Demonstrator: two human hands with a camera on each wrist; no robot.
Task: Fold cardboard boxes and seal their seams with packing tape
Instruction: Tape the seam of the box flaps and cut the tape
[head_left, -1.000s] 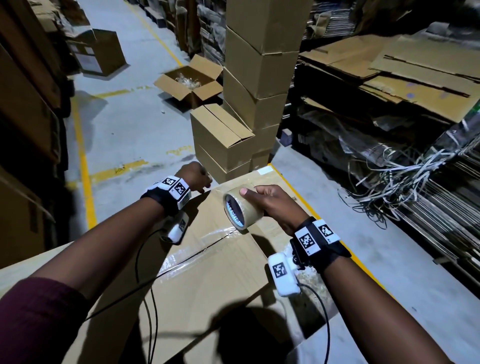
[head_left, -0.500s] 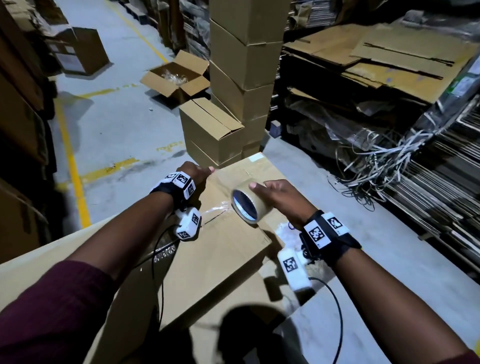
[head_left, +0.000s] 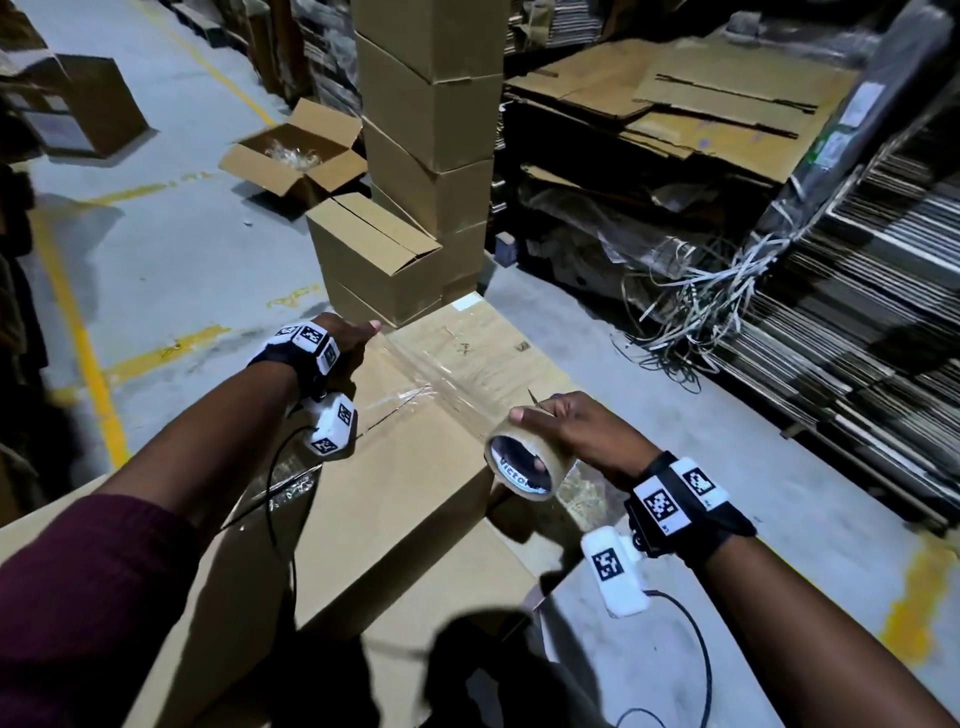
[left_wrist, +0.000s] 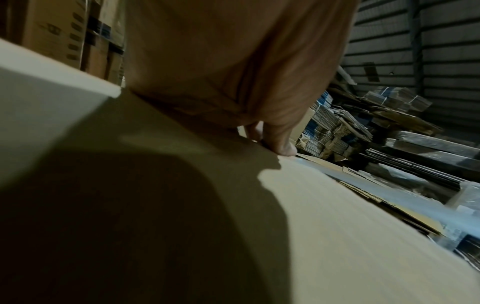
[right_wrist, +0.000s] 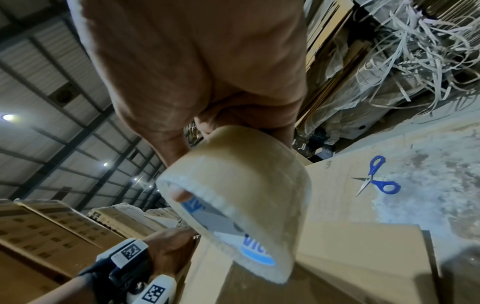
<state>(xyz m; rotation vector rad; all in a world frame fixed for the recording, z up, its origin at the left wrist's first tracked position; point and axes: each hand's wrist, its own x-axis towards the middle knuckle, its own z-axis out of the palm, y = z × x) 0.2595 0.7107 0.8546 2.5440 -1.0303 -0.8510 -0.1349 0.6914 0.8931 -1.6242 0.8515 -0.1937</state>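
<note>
A large cardboard box (head_left: 405, 493) lies in front of me with its flaps closed. My left hand (head_left: 348, 340) grips its far left edge, thumb on top; in the left wrist view its fingertips (left_wrist: 283, 148) sit at the cardboard's (left_wrist: 337, 226) rim. A clear tape strip (head_left: 447, 384) runs from that hand across the box top to the tape roll (head_left: 524, 465). My right hand (head_left: 566, 431) holds the roll at the box's right edge, fingers through its core. The right wrist view shows the roll (right_wrist: 241, 205) close up.
Blue-handled scissors (right_wrist: 374, 179) lie to the right of the roll. A tall stack of sealed boxes (head_left: 426, 156) stands just beyond my box, with an open box (head_left: 296, 150) on the floor behind. Flat cardboard and loose strapping (head_left: 717, 291) fill the right side.
My right hand has drawn the roll right and toward me across the box top, laying out a strip of tape. My left hand has stayed at the far edge.
</note>
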